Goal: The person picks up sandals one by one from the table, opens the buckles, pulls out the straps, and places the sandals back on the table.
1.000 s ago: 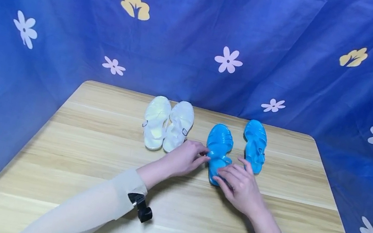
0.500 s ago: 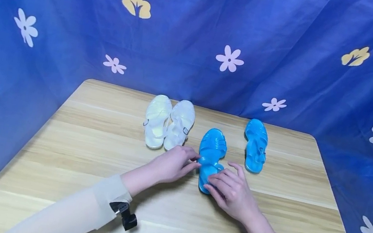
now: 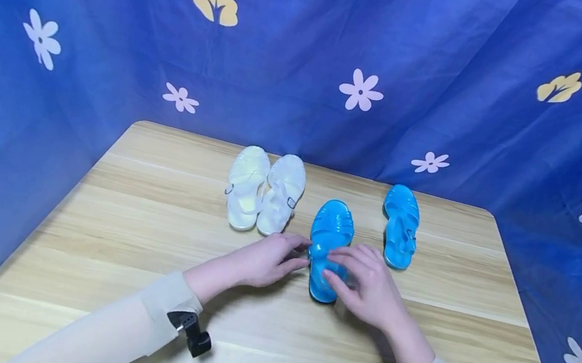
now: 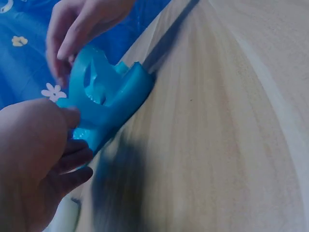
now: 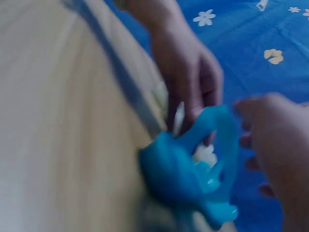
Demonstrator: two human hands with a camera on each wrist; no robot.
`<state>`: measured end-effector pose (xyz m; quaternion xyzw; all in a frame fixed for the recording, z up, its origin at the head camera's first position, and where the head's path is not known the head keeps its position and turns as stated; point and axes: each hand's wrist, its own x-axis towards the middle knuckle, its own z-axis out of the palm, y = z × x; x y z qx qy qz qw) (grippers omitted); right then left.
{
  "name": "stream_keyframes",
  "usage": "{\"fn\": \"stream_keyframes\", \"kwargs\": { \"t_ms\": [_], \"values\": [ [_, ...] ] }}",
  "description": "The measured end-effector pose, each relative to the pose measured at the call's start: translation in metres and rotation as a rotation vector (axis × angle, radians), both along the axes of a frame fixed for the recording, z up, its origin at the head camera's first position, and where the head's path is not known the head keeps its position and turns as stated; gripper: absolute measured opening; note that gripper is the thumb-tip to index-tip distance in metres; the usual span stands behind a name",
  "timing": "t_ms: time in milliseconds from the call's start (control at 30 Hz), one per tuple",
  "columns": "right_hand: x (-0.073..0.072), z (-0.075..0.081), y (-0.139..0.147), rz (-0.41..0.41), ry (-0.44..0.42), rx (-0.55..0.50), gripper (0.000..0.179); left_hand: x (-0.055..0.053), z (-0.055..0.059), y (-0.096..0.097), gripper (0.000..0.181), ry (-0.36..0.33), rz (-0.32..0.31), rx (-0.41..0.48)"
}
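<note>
A blue sandal (image 3: 334,220) with a ribbed toe lies on the wooden table, its toe pointing away from me. At its left side my left hand (image 3: 274,260) pinches the strap near the buckle. In the left wrist view the left hand's thumb and fingers (image 4: 77,159) lie along the strap (image 4: 91,108), which stands up in a loop. My right hand (image 3: 369,283) hovers over the sandal's heel with thumb and fingers parted. The right wrist view shows this hand (image 5: 280,140) beside the raised strap (image 5: 227,140), holding nothing.
A second blue sandal (image 3: 400,227) lies farther right. Two white sandals, one on the left (image 3: 245,187) and one on the right (image 3: 283,193), stand side by side to the left. A blue flowered curtain (image 3: 289,48) hangs behind the wooden table (image 3: 153,185).
The blue sandal has shifted left and toward me, both hands moving with it. Since half a second ago the right hand's fingers have spread away from the strap.
</note>
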<state>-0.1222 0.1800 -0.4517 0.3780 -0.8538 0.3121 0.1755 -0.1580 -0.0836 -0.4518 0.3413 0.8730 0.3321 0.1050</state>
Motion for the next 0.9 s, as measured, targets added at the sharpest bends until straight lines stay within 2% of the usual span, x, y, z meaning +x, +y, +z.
{"fn": "stream_keyframes", "kwargs": {
  "t_ms": [100, 233, 467, 700, 900],
  "values": [
    [-0.008, 0.011, -0.007, -0.045, -0.132, 0.062, 0.033, -0.002, -0.006, 0.001, 0.037, -0.034, -0.008, 0.033],
    [-0.018, 0.020, -0.021, -0.010, -0.216, 0.108, 0.032, -0.006, -0.012, 0.004, 0.028, -0.073, 0.004, 0.094],
    [-0.026, 0.019, -0.026, 0.021, -0.289, 0.136, 0.026, -0.008, -0.012, 0.009, 0.025, -0.123, 0.015, 0.144],
    [-0.029, 0.020, -0.020, 0.014, -0.303, 0.187, 0.037, -0.007, -0.016, 0.010, 0.018, -0.101, 0.042, 0.136],
    [-0.031, 0.020, -0.014, 0.018, -0.319, 0.252, 0.034, -0.006, -0.018, 0.011, 0.017, -0.108, 0.056, 0.167]
  ]
}}
